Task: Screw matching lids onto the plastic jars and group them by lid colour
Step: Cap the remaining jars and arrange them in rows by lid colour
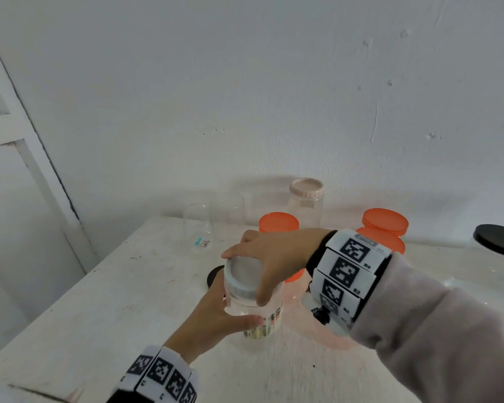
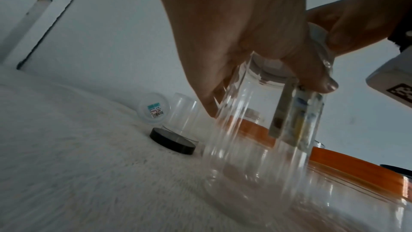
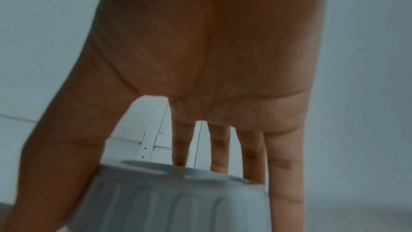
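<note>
Hands grip clear jar [image 1: 259, 312]; right [image 1: 269, 253] on grey lid [image 1: 243, 276].

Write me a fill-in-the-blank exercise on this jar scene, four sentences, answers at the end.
1. The right hand grips the ribbed ____ screw lid from above.
2. The left hand holds the clear plastic jar by its ____.
3. A loose round ____ lid lies flat on the white table.
4. The tall clear jar by the wall wears a pale ____ lid.

Missing words: grey; side; black; pink
</note>
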### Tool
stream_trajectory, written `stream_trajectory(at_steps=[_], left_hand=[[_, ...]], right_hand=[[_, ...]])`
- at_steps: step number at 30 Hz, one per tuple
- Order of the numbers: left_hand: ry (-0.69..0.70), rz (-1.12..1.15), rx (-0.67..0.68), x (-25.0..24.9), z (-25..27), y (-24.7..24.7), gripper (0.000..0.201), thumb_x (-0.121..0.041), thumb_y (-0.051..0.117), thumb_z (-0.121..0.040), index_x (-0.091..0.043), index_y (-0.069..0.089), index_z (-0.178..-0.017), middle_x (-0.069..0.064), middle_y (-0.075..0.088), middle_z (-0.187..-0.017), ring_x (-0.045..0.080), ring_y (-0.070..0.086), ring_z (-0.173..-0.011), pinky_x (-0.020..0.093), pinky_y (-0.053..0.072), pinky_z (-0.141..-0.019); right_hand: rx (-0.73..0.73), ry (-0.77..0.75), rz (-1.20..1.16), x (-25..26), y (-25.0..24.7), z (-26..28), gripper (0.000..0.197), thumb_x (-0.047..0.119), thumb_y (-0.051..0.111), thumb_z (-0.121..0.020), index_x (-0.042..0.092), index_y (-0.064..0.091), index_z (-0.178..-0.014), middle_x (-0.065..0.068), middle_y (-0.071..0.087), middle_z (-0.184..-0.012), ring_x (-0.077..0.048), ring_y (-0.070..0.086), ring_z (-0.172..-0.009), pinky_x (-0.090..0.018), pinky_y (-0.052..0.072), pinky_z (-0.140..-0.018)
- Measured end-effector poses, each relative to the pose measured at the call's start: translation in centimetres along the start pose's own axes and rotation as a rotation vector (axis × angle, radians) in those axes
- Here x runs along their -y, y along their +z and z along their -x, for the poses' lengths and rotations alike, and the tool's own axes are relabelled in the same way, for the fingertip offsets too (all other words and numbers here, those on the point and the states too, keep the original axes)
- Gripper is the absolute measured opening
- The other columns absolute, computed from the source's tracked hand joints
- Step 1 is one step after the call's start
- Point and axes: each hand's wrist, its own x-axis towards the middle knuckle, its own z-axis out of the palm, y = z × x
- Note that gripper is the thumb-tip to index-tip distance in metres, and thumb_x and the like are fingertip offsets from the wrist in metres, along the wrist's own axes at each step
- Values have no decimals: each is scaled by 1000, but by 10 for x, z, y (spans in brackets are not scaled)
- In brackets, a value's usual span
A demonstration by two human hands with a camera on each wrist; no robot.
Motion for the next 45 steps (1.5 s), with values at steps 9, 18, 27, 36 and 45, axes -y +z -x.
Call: stream_trajectory(at_steps=[9,18,27,36,45], left_hand=[[-9,0,56,0,-2,-3,101,-41,88,-57,-51,26,-135,-26,52,-129,-3,50,-121,29,47,-101],[29,40,70,1,0,0,98,-36,85,-63,-44,27,-142,-26,51,-132,-3,48,-124,28,43,-102],[20,76,75,3,0,0,93,-30,85,-64,-46,28,-136,-22,55,-128,-5,53,-117,17,49,-89],[16,92,70,2,1,1,99,-35,86,-59,-42,30,-140,-26,55,-126,-2,53,-119,24,50,-93],[19,101,59,7,-2,3,91,-21,84,-68,-43,30,-137,-22,57,-126,-3,55,-116,16,50,-85]], right_hand=[[95,-13,56,3,-7,-7,89,26,83,-69,44,28,-138,8,34,-126,-26,46,-113,-45,51,-89],[-80,169,-10,6,8,-10,88,81,63,-63,27,38,-128,9,50,-91,-7,50,-65,-25,37,-53],[58,-12,18,8,-11,-4,81,40,76,-76,47,29,-141,8,36,-131,-20,41,-120,-35,42,-87],[-106,146,-4,9,7,-7,79,76,56,-76,27,38,-136,4,46,-111,-18,47,-97,-28,36,-67],[26,30,-44,2,-2,-1,84,51,72,-78,46,22,-146,8,34,-136,-23,41,-125,-40,44,-95]])
